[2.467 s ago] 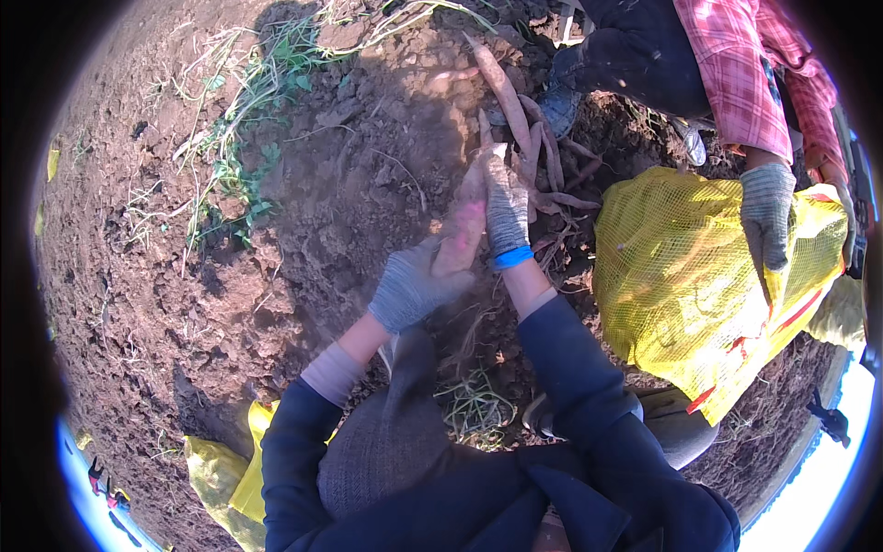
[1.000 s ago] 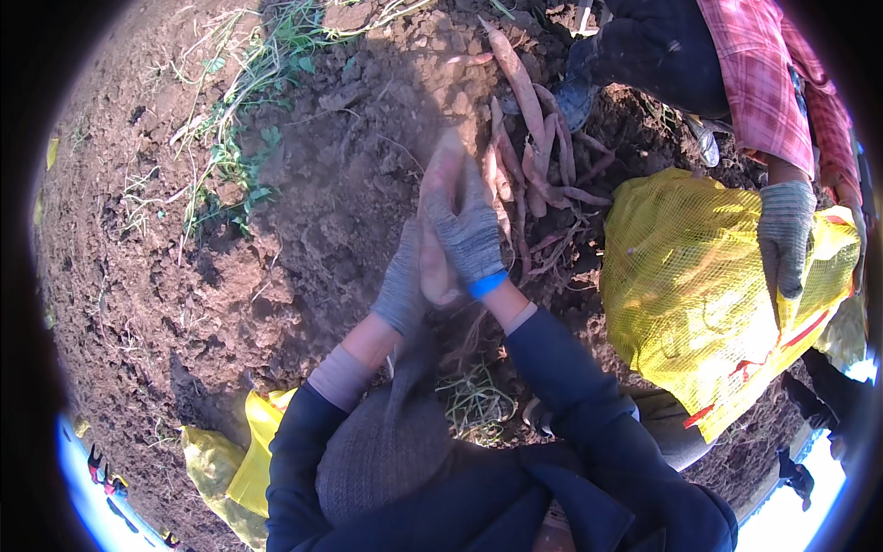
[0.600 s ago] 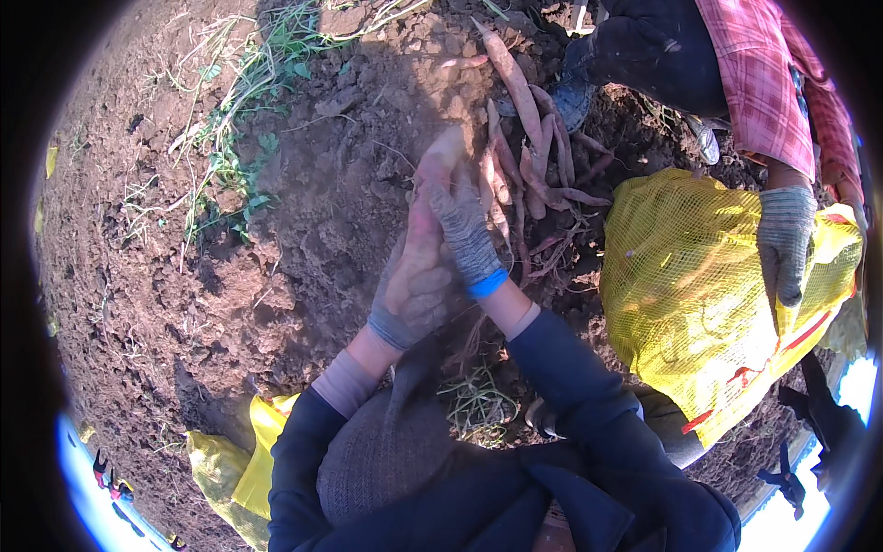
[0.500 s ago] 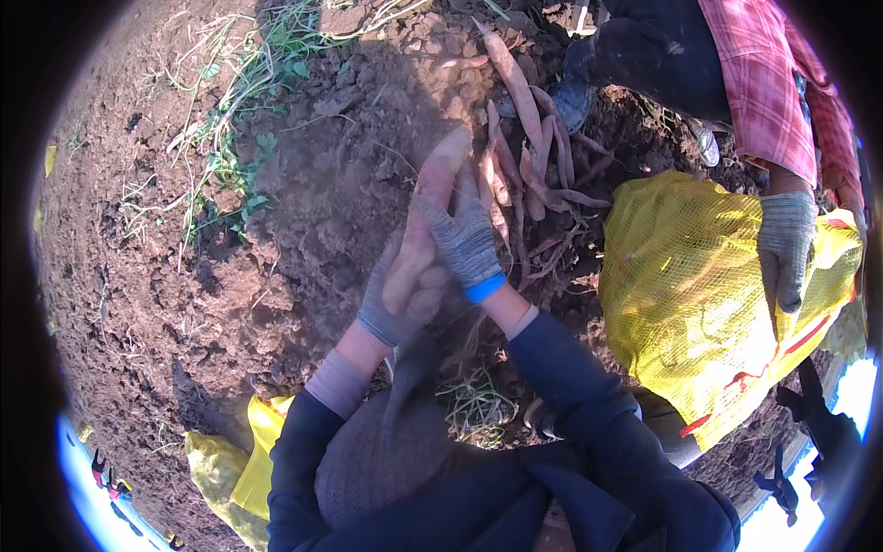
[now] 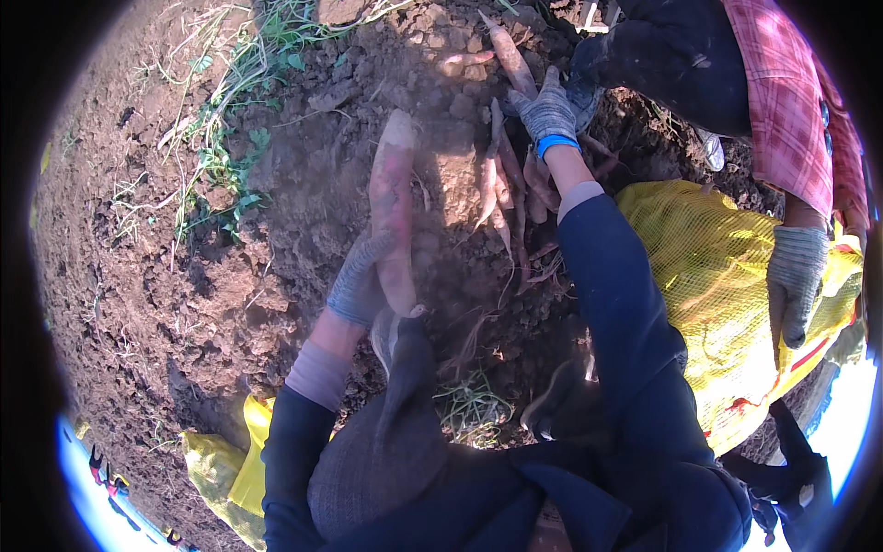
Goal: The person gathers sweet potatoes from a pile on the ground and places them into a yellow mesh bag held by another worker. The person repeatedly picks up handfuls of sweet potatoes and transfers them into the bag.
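My gloved left hand (image 5: 361,281) is closed around the lower part of a large, soil-dusted sweet potato (image 5: 394,193), which points away from me above the ground. My gloved right hand (image 5: 549,115), with a blue band at its wrist, reaches to the pile ahead. Its fingers close over the near end of a long sweet potato (image 5: 508,53), hiding that part. Several slender sweet potatoes (image 5: 492,179) lie under and beside this hand, some still joined to thin roots.
At right, a co-worker's gloved hand (image 5: 796,281) rests on a yellow mesh sack (image 5: 713,304); the co-worker's dark trouser leg (image 5: 685,69) is beside the pile. Green vines (image 5: 225,156) lie on the loose soil (image 5: 202,304) at left. Another yellow sack (image 5: 216,474) stands at lower left.
My right hand has left the large sweet potato and moved forward and right to the pile. My left hand keeps the large one, now turned more upright in view and shifted slightly left.
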Available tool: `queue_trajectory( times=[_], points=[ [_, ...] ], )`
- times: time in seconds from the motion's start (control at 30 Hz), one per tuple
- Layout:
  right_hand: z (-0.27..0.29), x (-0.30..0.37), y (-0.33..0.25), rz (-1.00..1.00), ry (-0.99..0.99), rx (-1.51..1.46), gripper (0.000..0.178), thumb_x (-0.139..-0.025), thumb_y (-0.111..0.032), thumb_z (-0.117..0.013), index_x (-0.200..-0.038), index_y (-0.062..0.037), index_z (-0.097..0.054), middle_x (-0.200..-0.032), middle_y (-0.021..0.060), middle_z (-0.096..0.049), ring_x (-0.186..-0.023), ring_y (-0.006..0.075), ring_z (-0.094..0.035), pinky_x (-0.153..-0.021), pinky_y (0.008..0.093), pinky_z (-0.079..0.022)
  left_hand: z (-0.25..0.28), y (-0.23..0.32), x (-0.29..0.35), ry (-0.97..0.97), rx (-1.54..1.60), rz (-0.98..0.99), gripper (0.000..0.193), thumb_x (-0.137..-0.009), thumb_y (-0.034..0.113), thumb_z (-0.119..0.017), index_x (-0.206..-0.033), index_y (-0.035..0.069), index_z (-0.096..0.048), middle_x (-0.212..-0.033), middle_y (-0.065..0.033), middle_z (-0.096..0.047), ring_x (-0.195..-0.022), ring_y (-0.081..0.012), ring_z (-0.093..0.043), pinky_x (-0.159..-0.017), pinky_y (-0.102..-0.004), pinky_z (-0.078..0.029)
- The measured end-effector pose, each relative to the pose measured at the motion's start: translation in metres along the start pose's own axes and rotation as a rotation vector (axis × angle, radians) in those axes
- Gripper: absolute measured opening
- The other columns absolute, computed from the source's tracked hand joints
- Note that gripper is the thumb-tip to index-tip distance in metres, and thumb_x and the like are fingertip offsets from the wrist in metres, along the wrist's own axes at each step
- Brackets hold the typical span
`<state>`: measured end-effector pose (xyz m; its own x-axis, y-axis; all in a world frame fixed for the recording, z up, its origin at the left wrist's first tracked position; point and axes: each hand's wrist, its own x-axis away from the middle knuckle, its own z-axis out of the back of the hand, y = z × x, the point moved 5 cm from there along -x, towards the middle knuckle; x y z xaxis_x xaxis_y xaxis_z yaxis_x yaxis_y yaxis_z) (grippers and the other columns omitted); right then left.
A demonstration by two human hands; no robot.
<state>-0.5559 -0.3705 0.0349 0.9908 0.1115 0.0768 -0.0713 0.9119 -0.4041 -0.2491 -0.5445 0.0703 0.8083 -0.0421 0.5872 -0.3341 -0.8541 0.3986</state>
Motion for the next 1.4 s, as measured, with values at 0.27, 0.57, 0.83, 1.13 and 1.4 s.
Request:
queue_trajectory(
  times=[0.27,0.57,0.83,1.13,1.4],
  points=[
    [0.012,0.042,0.096,-0.184,0.164,-0.466,0.067,-0.073,-0.029,-0.08,-0.125,0.0051,-0.058,-0.115,0.0266,-0.067,-0.107,0.0387,-0.066,-0.094,0.0457,-0.052,0.005,-0.004,-0.024,0.005,-0.253,-0.021,0.071,-0.078,0.03,-0.084,-0.133,0.0,-0.052,-0.117,-0.0099,-0.065,-0.101,-0.0227,-0.065,-0.091,-0.0359,-0.054],
    [-0.038,0.108,0.125,-0.118,0.081,-0.343,0.073,-0.076,-0.028,-0.08,-0.135,0.0058,-0.052,-0.136,0.0269,-0.055,-0.126,0.035,-0.055,-0.105,0.0398,-0.044,-0.028,-0.058,-0.077,0.024,-0.258,0.118,0.067,-0.083,0.022,-0.079,-0.139,0.004,-0.048,-0.122,-0.0089,-0.061,-0.111,-0.0218,-0.06,-0.099,-0.0383,-0.049],
    [-0.037,0.116,0.108,0.097,-0.267,-0.239,0.117,-0.059,-0.042,-0.092,-0.151,-0.0004,-0.032,-0.139,0.0282,-0.051,-0.134,0.0408,-0.047,-0.113,0.045,-0.038,-0.041,-0.067,-0.116,0.01,-0.231,0.087,0.06,-0.086,0.027,-0.076,-0.137,0.007,-0.05,-0.124,-0.0095,-0.06,-0.112,-0.0249,-0.06,-0.098,-0.0428,-0.05],
    [-0.029,0.122,0.1,0.122,-0.056,-0.212,0.114,-0.061,-0.031,-0.091,-0.152,0.0011,-0.03,-0.141,0.0255,-0.05,-0.13,0.0383,-0.051,-0.112,0.0414,-0.039,-0.038,-0.059,-0.15,-0.161,-0.186,0.284,0.07,-0.087,0.042,-0.072,-0.141,0.007,-0.045,-0.13,-0.0153,-0.058,-0.116,-0.0297,-0.059,-0.101,-0.0445,-0.048],
    [-0.037,0.104,0.101,0.083,-0.135,-0.274,0.087,-0.072,-0.042,-0.084,-0.144,-0.0063,-0.049,-0.125,0.0214,-0.065,-0.114,0.0346,-0.064,-0.101,0.041,-0.048,-0.031,-0.067,-0.155,-0.154,-0.234,0.262,0.072,-0.088,0.044,-0.071,-0.143,0.007,-0.043,-0.129,-0.0149,-0.058,-0.116,-0.0291,-0.059,-0.103,-0.0442,-0.046]
  ],
)
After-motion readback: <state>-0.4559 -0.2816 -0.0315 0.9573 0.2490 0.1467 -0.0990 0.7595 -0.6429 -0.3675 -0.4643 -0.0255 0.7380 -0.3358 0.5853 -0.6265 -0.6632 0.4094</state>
